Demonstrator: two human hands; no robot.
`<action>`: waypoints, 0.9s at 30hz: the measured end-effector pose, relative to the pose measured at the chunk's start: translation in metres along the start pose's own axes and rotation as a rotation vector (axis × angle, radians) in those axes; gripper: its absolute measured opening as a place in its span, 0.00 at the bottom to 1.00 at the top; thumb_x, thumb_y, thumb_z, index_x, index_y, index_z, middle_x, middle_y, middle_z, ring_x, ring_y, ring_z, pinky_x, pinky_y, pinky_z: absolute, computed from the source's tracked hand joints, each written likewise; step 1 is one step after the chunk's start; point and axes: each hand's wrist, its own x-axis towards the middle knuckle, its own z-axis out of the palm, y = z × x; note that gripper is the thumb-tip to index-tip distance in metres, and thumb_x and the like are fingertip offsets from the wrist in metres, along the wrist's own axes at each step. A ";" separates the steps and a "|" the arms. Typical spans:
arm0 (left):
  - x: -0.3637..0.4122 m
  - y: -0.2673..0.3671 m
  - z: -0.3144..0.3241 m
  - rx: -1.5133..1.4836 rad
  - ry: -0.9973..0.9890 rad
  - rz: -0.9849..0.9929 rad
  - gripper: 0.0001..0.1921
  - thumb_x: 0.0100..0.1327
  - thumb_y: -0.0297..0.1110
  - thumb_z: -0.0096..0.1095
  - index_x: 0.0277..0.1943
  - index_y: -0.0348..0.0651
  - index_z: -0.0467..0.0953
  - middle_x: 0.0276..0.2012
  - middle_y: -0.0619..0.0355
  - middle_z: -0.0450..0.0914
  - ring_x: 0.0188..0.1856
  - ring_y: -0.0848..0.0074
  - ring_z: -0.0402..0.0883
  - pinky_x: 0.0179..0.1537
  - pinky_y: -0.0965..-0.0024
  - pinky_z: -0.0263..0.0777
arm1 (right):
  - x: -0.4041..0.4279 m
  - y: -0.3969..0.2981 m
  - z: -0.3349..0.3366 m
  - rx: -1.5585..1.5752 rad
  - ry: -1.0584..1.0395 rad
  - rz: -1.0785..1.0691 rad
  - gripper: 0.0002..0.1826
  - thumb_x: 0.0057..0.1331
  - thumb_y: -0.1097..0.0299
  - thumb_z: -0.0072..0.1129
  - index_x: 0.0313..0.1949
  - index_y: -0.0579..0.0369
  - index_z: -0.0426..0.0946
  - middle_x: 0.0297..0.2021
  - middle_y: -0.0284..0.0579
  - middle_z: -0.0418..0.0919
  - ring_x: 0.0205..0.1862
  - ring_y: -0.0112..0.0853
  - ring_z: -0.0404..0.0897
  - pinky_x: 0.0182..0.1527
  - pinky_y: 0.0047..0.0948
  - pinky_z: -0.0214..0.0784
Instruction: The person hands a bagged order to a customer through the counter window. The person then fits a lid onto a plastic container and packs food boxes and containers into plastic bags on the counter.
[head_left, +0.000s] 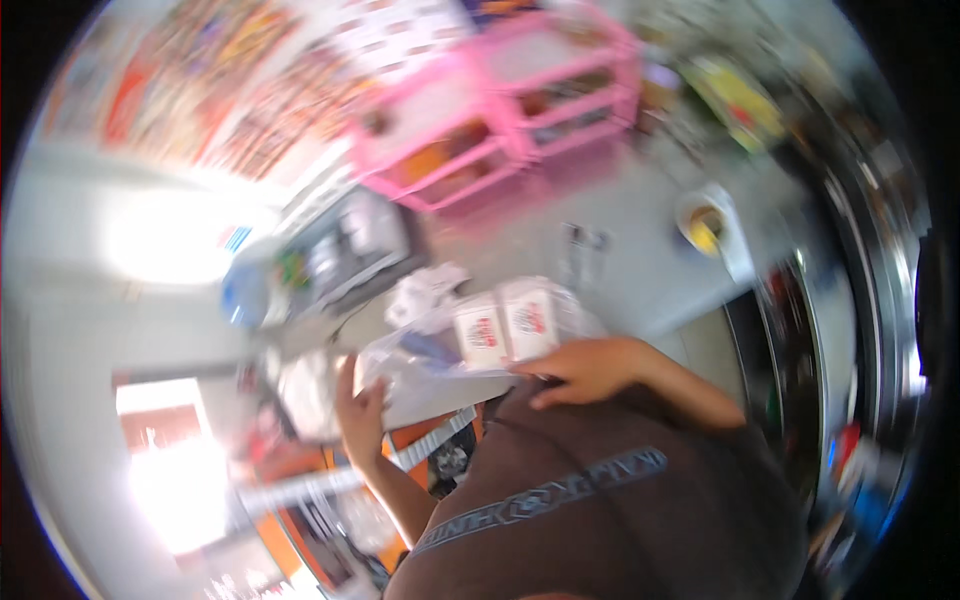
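Two white cartons with red print, a left carton (481, 335) and a right carton (530, 321), sit side by side in or on a clear plastic bag (420, 367) at the counter's front edge. My right hand (592, 367) reaches in from the right, fingertips at the lower edge of the right carton and bag. Whether it pinches the plastic cannot be made out. At the bag's left end is my left hand (361, 412), thumb and fingers apart, with nothing visible in it. A bluish item (431, 346) shows blurred through the plastic.
Pink plastic racks (517, 157) stand at the back of the grey counter (630, 277). A cup with yellow contents (703, 225) is on the right. Crumpled white plastic (427, 294) and a grey tray (352, 255) lie behind the bag. White bags (307, 390) sit at left. Motion blurs the view.
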 end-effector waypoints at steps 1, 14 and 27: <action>0.006 0.006 -0.007 0.056 -0.045 0.040 0.35 0.67 0.28 0.70 0.76 0.38 0.64 0.71 0.45 0.71 0.33 0.87 0.77 0.33 0.81 0.71 | -0.009 -0.005 -0.015 0.163 0.010 -0.043 0.35 0.73 0.56 0.62 0.74 0.57 0.63 0.56 0.55 0.82 0.56 0.40 0.82 0.60 0.38 0.73; 0.241 -0.108 -0.081 0.117 0.146 -0.073 0.18 0.70 0.41 0.70 0.54 0.34 0.84 0.41 0.56 0.89 0.37 0.80 0.84 0.35 0.77 0.73 | -0.086 0.149 -0.073 0.709 1.417 0.397 0.17 0.77 0.62 0.56 0.59 0.57 0.78 0.41 0.39 0.83 0.40 0.24 0.81 0.41 0.24 0.70; 0.434 -0.251 0.095 0.291 0.296 0.339 0.26 0.61 0.32 0.72 0.62 0.38 0.78 0.49 0.39 0.81 0.51 0.48 0.81 0.52 0.52 0.74 | -0.140 0.148 0.303 0.695 1.052 1.434 0.12 0.76 0.61 0.54 0.48 0.55 0.78 0.43 0.41 0.81 0.42 0.35 0.79 0.46 0.37 0.71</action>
